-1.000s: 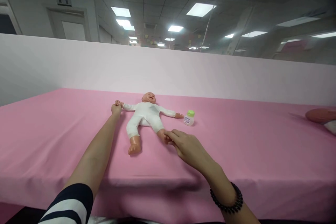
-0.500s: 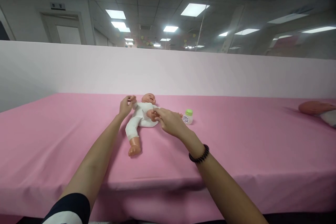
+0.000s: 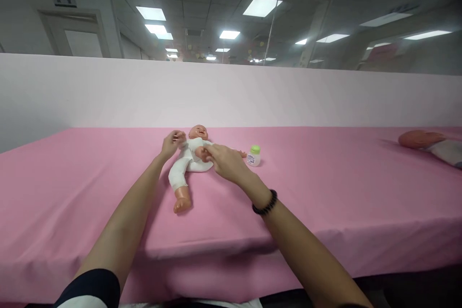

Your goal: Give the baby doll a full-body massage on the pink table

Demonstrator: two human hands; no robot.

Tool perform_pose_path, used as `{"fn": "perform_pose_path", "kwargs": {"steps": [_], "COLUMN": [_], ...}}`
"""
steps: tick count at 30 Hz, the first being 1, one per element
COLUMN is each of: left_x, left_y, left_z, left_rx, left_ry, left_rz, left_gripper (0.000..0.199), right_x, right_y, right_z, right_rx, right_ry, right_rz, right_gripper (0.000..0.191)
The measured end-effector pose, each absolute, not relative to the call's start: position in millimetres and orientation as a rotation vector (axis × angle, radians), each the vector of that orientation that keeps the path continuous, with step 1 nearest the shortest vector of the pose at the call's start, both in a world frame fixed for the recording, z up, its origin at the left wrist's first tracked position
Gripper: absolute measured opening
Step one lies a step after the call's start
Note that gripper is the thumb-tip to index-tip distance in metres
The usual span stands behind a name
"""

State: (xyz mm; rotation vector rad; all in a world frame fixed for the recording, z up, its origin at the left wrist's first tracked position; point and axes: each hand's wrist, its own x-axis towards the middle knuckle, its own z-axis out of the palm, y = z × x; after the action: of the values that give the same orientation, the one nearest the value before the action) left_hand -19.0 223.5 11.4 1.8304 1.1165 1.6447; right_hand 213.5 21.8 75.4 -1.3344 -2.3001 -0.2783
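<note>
A baby doll [image 3: 198, 164] in a white cloth suit lies on its back, head pointing away from me. My left hand [image 3: 171, 143] is closed around the doll's hand at the left, which my fingers mostly hide. With its fingertips, my right hand [image 3: 228, 162] grips the doll's raised foot [image 3: 202, 154] above its belly. The doll's other leg [image 3: 182, 198] stretches towards me on the cloth. Its other arm reaches out to the right, partly behind my right hand. Just past that arm stands a small clear bottle [image 3: 253, 159] with a green cap.
A pink cloth [image 3: 325, 178] covers the table and drapes over its front edge. At the far right lies a second doll [image 3: 418, 139], partly cut off by the frame. Behind the table runs a low white partition [image 3: 234, 94] with glass above it.
The view has shifted slightly, so everything sits a little further left. My left fingers have moved a little around the doll's hand. The right hand keeps its grip on the foot.
</note>
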Motion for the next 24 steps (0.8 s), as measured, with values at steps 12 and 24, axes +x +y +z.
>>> {"fn": "perform_pose_path", "kwargs": {"steps": [12,24], "left_x": [-37.3,-24.6], "left_y": [238.1,223.1], "left_z": [1.0,11.5], "left_rx": [1.495,1.626], "left_ry": [1.357,1.110], "left_rz": [1.746,1.679], "left_gripper": [0.015,0.022], "right_x": [237.9,230.1], "right_y": [-18.7,6.2], "right_z": [67.1,56.9], "right_rx": [-1.168,-1.222], "right_ry": [-2.396,-2.279], "right_rz": [-0.035,-0.215], "right_gripper": [0.017,0.025]}}
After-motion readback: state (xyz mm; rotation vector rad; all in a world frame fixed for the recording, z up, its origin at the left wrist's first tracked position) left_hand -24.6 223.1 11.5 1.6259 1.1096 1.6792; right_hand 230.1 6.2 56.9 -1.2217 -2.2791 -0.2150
